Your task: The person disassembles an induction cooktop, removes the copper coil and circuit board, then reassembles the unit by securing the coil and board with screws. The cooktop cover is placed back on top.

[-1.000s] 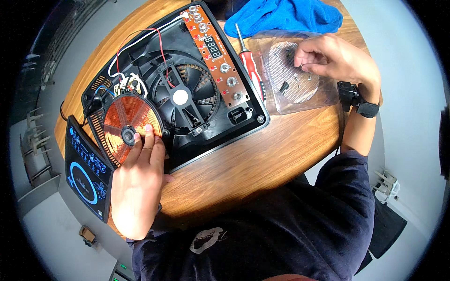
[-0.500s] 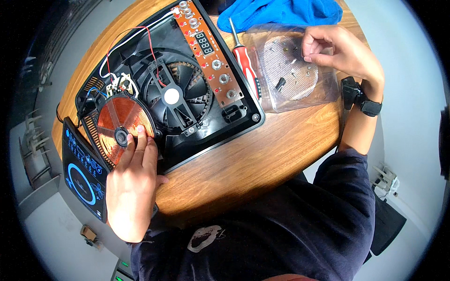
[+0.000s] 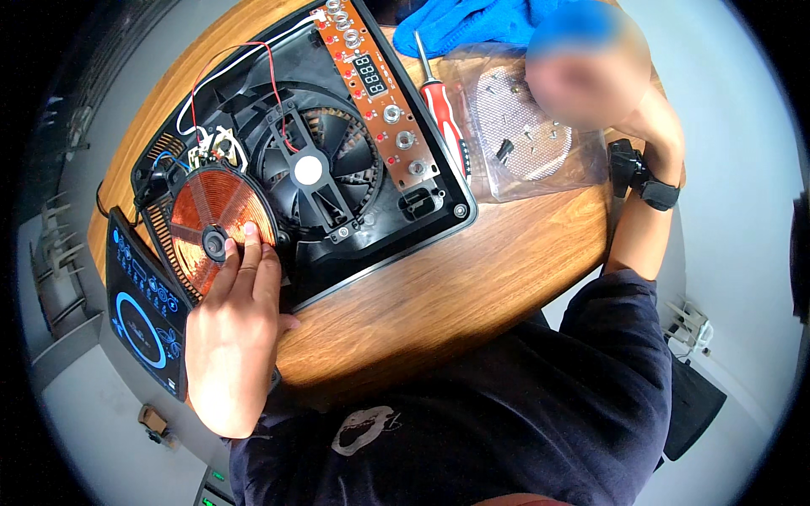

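A dark glass panel with blue markings (image 3: 143,314) lay at the left edge of a wooden table (image 3: 396,278), close beside the worker's forearm, where one careless nudge of the elbow might have sent it to the floor. Just right of it, a copper coil (image 3: 207,207) sat over the left part of a black housing (image 3: 333,263), apparently tilted. The left hand (image 3: 236,333) rested on it with fingers stretched out, pressing its face rather than closing around it; had that light pressure slipped, the coil could have slid and strained its leads. Above the coil, a red wire (image 3: 272,78) and a white wire (image 3: 246,71) looped loosely, the red one running down toward a fan (image 3: 359,148), where slack could have caught in the blades or been pinched. An orange circuit board (image 3: 379,103) lined the housing's right side, its front exposed to any dropped tool. Next came a red-and-white screwdriver (image 3: 442,118), then a clear plastic bag (image 3: 584,175) bearing a mesh disc (image 3: 496,110) and loose screws (image 3: 530,136), small enough to scatter if the bag were tugged. The right hand (image 3: 597,80) hovered over its far corner, blurred, so whether it gripped anything could not be told
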Available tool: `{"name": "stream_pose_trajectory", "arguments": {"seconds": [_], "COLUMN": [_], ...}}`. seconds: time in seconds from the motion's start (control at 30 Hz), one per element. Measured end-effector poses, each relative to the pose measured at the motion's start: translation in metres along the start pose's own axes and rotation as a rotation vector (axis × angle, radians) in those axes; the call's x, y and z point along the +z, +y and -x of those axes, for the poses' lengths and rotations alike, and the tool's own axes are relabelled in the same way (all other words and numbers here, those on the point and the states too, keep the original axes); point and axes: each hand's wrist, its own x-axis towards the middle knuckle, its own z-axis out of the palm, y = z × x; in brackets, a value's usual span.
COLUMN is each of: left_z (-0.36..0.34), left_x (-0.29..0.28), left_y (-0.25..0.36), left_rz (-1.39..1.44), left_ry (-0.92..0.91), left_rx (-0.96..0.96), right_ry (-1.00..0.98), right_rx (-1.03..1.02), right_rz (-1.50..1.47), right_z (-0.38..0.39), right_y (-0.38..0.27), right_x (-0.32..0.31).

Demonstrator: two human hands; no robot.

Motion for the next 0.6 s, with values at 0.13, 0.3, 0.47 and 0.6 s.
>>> {"name": "stream_pose_trajectory", "arguments": {"seconds": [0.13, 0.3, 0.47, 0.6], "left_z": [0.001, 0.002, 0.001, 0.0], "left_x": [0.003, 0.002, 0.001, 0.003], "left_y": [-0.002, -0.001, -0.001, -0.001], "left_rz": [0.001, -0.005, -0.007, 0.004], "left_ry": [0.008, 0.013, 0.015, 0.019], "left_rx": [0.009, 0.011, 0.018, 0.015], "right_ry": [0.032, -0.012, 0.01, -0.068], "right_rx": [-0.048, -0.083, -0.093, 0.114], "right_rz": [0.039, 0.041, 0.052, -0.009], "right_z": [0.0, -0.003, -0.001, 0.002], "right_y": [0.006, -0.004, 0.004, -0.003], "right_x": [0.009, 0.007, 0.008, 0.006]}}
